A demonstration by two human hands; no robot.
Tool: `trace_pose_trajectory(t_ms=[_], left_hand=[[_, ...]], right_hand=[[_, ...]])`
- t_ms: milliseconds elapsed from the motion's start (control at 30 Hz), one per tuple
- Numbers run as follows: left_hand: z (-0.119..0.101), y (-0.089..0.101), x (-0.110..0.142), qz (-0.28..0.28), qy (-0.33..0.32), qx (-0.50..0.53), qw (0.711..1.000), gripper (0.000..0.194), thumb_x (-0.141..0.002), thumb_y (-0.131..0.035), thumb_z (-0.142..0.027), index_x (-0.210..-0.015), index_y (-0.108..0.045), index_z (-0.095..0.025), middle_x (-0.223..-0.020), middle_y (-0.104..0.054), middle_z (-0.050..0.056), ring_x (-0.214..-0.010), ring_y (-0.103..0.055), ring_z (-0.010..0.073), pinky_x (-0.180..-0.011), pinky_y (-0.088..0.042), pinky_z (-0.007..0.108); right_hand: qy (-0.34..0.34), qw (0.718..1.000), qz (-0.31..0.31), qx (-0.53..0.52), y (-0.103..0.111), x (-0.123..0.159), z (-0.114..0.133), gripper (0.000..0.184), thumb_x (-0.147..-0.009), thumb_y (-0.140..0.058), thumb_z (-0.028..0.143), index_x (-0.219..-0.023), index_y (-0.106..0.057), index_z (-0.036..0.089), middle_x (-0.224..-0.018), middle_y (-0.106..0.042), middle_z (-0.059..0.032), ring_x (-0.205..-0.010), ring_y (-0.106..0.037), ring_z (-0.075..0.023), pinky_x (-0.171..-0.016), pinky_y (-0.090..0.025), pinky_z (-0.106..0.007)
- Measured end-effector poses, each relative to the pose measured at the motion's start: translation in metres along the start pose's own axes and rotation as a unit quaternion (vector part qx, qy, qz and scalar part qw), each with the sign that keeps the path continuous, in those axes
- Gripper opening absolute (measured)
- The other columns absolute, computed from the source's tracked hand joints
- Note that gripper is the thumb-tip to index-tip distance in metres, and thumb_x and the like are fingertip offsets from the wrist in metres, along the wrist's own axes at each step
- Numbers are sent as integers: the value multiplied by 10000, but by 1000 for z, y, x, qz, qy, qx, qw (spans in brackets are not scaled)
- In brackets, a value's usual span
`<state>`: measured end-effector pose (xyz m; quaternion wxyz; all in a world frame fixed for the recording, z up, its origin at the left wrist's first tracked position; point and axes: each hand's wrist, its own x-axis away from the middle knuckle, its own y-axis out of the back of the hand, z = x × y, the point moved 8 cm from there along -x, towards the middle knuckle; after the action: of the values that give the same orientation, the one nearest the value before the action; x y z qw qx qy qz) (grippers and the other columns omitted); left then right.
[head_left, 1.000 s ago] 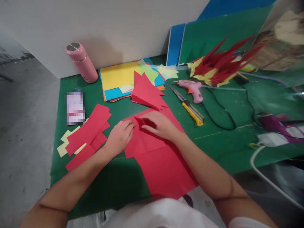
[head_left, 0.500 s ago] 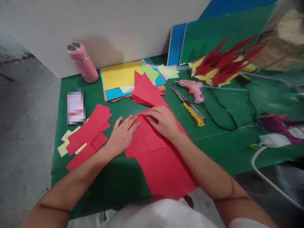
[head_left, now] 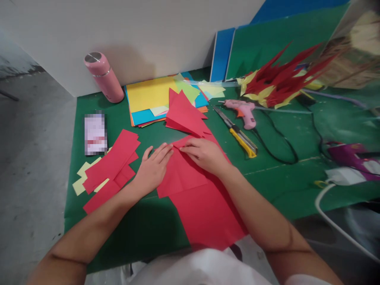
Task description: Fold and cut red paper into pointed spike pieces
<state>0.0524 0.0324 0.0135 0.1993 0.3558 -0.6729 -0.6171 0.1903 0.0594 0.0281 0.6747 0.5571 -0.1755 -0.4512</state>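
Note:
My left hand (head_left: 152,168) lies flat with its fingers stretched out, fingertips pressing the upper left edge of a creased red paper sheet (head_left: 185,178). Opposite it, my right hand (head_left: 206,155) has thumb and fingers pinched together on the top edge of the same sheet. This sheet rests over a longer red paper (head_left: 212,219) that runs down to the table's front edge. Just beyond my hands sits a pointed, folded red paper piece (head_left: 185,113). What lies under my right palm is hidden.
Cut red strips (head_left: 114,162) and pale yellow pieces lie left, near a phone (head_left: 95,134) and a pink flask (head_left: 105,79). Coloured sheets (head_left: 148,93) are stacked behind. To the right are a yellow utility knife (head_left: 240,138), a corded pink glue gun (head_left: 243,111) and a paper flame (head_left: 282,79).
My right hand has shifted slightly down, and its fingers have closed into a tighter pinch on the sheet's edge. My left hand stays nearly in place.

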Motion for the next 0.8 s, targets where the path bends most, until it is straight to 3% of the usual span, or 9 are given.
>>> trace_pose_trajectory(t_ms=[433,800], left_hand=[[0,-2,0,5,-17,-6,1000,494,-950,-313,-88,-1415,-480,-90,-1544,-424,138,-1432,-406,249,-1142,-320,455],[2,-3,-1,9,-2,12,1000,529,-929,-325,-77,-1435,-472,-128,-1531,-448,127,-1422,-420,243,-1160,-300,477]], right_hand=[[7,1000,23,8,-1,0,2,385,-1017,-384,223,-1015,-764,161,-1002,-730,-112,-893,-651,-228,-727,-498,-343],[11,1000,16,-4,0,0,1,343,-1000,-423,211,-1004,-765,185,-983,-727,-100,-892,-648,-223,-725,-497,-339]])
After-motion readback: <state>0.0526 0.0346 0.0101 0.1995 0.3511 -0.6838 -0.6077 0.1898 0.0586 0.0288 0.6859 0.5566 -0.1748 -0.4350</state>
